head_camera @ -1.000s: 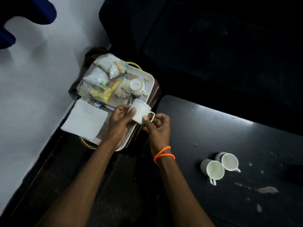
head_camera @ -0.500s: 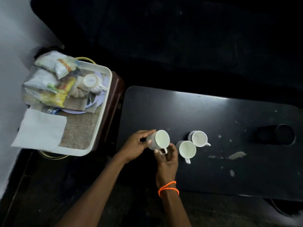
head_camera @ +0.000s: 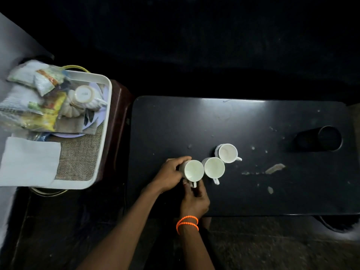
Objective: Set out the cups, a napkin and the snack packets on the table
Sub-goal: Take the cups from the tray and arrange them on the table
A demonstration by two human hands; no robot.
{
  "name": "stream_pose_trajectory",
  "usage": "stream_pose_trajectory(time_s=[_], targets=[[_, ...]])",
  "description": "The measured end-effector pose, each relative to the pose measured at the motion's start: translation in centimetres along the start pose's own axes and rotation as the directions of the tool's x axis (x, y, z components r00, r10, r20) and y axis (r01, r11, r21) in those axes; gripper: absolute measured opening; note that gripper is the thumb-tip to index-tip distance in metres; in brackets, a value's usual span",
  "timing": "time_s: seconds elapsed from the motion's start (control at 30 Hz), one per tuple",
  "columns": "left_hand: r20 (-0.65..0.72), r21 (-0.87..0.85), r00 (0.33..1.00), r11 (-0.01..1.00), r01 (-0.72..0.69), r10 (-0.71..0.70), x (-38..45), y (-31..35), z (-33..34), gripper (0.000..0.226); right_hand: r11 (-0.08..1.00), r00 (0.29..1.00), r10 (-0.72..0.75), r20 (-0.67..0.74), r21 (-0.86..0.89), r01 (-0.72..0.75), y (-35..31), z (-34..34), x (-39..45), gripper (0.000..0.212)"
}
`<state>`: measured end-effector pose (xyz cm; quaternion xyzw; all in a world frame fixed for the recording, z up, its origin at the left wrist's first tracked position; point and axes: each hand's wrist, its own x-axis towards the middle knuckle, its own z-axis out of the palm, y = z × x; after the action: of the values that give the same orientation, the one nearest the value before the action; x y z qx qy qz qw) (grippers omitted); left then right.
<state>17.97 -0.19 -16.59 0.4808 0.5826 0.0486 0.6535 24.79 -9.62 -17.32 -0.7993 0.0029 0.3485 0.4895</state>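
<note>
White cups: two standing on the black table (head_camera: 253,121), third cup (head_camera: 193,170) arriving beside them.
Left hand (head_camera: 169,175) curled round its body, right hand (head_camera: 194,199) pinching the handle. Left on tray (head_camera: 106,117): upturned cup (head_camera: 84,93), napkin (head_camera: 29,162), snack packets (head_camera: 37,102).

cups: three white cups (head_camera: 213,167) touching in a row on the dark surface (head_camera: 253,123)
hands: left hand (head_camera: 171,173) and right hand (head_camera: 194,199) hold the nearest cup (head_camera: 193,170)
</note>
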Motion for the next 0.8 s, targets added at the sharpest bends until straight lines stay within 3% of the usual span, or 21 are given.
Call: stream_pose_trajectory(time_s=[0.2,0.37,0.47,0.53,0.63,0.73,0.8], targets=[[0.032,-0.038,0.999,0.999,-0.018,0.02,0.4,-1.1,0.8,0.082,0.997,0.997,0.068,-0.038,-0.043,-0.07,0.3,-0.3,0.6,0.05],[-0.05,-0.131,0.998,0.99,-0.046,0.039,0.1,-1.4,0.1,0.087,0.958,0.948,0.276,-0.156,-0.035,-0.285,1.7,-0.6,0.4,0.06],[-0.178,-0.198,0.981,0.974,-0.107,0.072,-0.3,-1.0,-2.2,0.074,0.883,0.882,0.469,-0.039,0.01,-0.469,2.3,0.6,-1.3,0.04],[-0.312,-0.225,0.946,0.96,-0.166,0.091,-0.4,-0.3,-5.0,0.064,0.876,0.87,0.481,0.105,-0.032,-0.481,1.7,2.5,-2.6,0.031],[-0.544,-0.182,0.828,0.944,-0.275,0.137,-1.1,1.1,-10.3,0.053,0.928,0.881,0.373,0.29,-0.142,-0.346,-0.1,7.0,-4.1,0.021],[-0.781,-0.016,0.601,0.957,-0.291,0.17,-2.1,1.9,-16.1,0.044,0.969,0.869,0.2,0.452,-0.222,-0.107,-2.9,12.4,-5.5,0.017],[-0.88,0.022,0.454,0.967,-0.255,0.14,-2.6,1.7,-19.9,0.036,0.97,0.82,0.057,0.57,-0.227,0.091,-4.9,15.8,-6.3,0.015]])
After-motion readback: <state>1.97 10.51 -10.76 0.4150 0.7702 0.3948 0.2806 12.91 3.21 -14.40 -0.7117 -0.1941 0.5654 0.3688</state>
